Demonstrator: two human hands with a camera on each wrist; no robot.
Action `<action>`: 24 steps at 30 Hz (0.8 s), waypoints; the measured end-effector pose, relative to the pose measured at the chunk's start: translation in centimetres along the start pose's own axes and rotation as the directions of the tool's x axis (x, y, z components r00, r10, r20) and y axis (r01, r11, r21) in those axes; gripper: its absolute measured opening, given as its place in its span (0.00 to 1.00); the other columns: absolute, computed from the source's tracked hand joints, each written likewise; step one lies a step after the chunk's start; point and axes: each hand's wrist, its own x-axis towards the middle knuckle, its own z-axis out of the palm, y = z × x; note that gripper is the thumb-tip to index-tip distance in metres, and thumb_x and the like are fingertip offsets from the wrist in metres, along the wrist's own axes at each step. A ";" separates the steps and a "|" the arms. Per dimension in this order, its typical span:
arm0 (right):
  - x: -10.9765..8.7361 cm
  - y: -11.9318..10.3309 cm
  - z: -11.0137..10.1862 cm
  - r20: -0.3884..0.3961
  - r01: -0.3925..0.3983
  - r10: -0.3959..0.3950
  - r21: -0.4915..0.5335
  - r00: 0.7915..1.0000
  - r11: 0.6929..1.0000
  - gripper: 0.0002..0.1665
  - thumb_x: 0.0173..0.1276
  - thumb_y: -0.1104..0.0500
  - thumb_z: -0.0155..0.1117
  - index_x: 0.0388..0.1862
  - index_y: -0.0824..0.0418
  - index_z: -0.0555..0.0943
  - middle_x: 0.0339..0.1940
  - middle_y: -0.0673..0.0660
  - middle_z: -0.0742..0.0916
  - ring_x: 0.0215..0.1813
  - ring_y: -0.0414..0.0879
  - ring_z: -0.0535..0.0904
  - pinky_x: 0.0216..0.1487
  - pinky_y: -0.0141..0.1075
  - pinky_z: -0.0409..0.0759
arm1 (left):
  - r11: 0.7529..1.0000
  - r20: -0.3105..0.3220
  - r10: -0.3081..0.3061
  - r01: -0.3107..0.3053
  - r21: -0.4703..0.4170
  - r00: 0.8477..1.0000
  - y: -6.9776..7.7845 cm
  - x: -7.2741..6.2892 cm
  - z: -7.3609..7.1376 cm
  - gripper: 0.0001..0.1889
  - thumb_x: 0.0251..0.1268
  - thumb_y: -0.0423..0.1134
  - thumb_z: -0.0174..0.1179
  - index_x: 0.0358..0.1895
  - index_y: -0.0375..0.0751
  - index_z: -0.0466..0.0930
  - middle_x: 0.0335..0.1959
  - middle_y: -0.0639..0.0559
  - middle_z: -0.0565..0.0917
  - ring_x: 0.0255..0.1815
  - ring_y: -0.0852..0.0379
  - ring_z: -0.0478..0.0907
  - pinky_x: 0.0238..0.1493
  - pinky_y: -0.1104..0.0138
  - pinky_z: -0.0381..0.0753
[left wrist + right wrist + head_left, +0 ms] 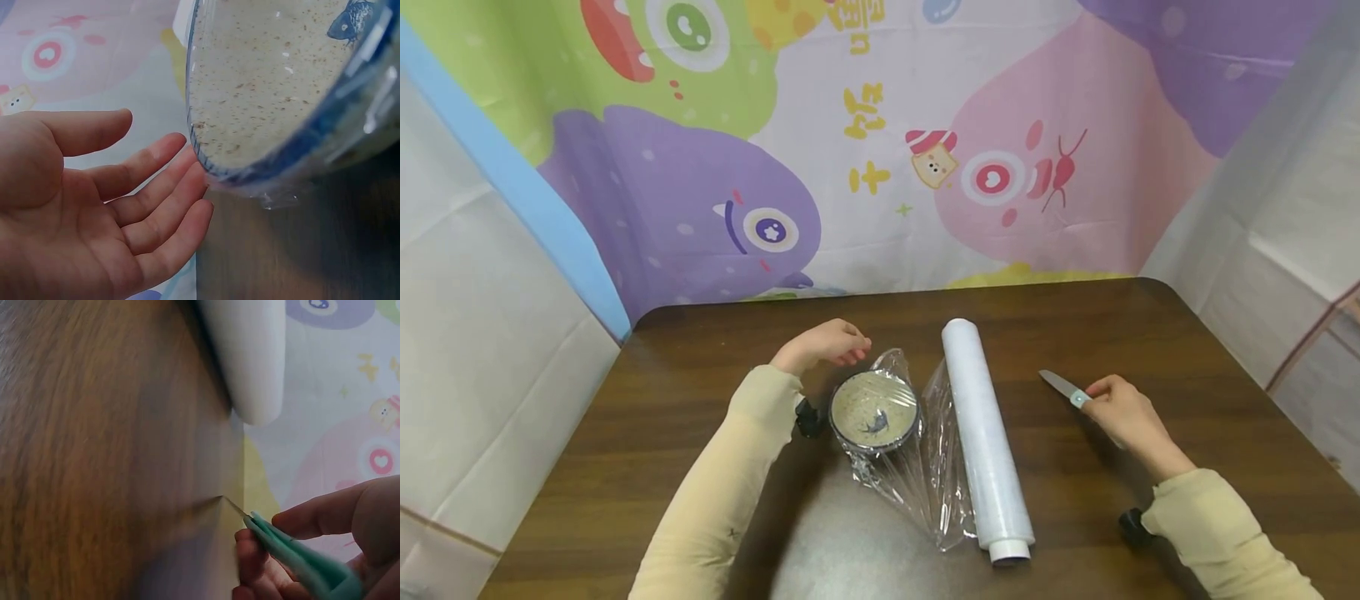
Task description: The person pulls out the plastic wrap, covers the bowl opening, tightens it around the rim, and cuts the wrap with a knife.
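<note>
A bowl [874, 410] with a blue rim and a fish painted inside stands on the table, clear plastic wrap [901, 483] stretched over it and trailing to the right. Just behind its left side is my left hand [833, 342], holding nothing, fingers loosely bent; in the left wrist view the fingertips are right at the bowl's rim [212, 164]. My right hand [1126, 417], over the right part of the table, grips a small knife by its pale green handle [300, 556]. The knife blade [1060, 383] is out and points toward the back left.
A long roll of plastic wrap [988, 442] lies between the bowl and my right hand, joined to the loose film. The dark wooden table [700, 350] ends at a cartoon-printed cloth [880, 242] hanging behind. A black band is on each wrist.
</note>
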 end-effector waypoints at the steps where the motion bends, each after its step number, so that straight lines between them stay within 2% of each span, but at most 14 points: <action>1: 0.0 0.1 0.0 0.004 -0.006 0.006 -0.005 1.000 1.000 0.22 0.61 0.55 0.52 0.48 0.70 0.70 0.44 0.68 0.81 0.40 0.56 0.77 0.33 0.39 0.70 | 1.000 0.001 -0.001 0.001 0.001 1.000 0.0 0.0 0.0 0.17 0.67 0.38 0.48 0.50 0.27 0.73 0.40 0.41 0.79 0.40 0.52 0.77 0.50 0.57 0.75; 8: -0.1 0.5 0.3 0.055 0.012 -0.007 -0.103 0.998 0.995 0.20 0.60 0.56 0.55 0.43 0.73 0.72 0.38 0.68 0.81 0.36 0.55 0.76 0.32 0.42 0.72 | 1.000 0.008 0.009 -0.009 0.022 1.000 0.0 -0.1 0.4 0.16 0.66 0.38 0.49 0.47 0.27 0.75 0.35 0.44 0.79 0.35 0.55 0.76 0.46 0.59 0.76; 14: 0.0 0.9 0.6 0.119 0.018 0.001 -0.156 0.993 0.988 0.21 0.59 0.56 0.57 0.39 0.74 0.70 0.35 0.67 0.79 0.34 0.54 0.74 0.32 0.42 0.72 | 0.999 0.030 0.020 -0.021 0.030 0.999 0.0 -0.3 0.9 0.16 0.66 0.37 0.48 0.48 0.28 0.75 0.41 0.40 0.80 0.43 0.51 0.77 0.48 0.61 0.76; 17: 0.0 1.0 0.7 0.126 0.007 0.014 -0.164 0.992 0.986 0.21 0.58 0.56 0.57 0.39 0.74 0.71 0.35 0.67 0.79 0.33 0.54 0.74 0.31 0.42 0.72 | 1.000 0.036 0.023 -0.024 0.019 0.999 0.0 -0.4 1.0 0.16 0.67 0.37 0.48 0.48 0.28 0.75 0.42 0.39 0.80 0.45 0.50 0.77 0.49 0.61 0.76; 24: -0.1 1.0 0.8 0.112 0.012 0.011 -0.203 0.994 0.979 0.21 0.59 0.55 0.57 0.38 0.74 0.72 0.34 0.67 0.80 0.33 0.55 0.75 0.31 0.44 0.73 | 0.999 0.024 0.033 -0.034 0.023 0.999 0.4 -0.2 1.0 0.15 0.66 0.38 0.49 0.46 0.29 0.76 0.40 0.41 0.80 0.41 0.52 0.77 0.46 0.62 0.76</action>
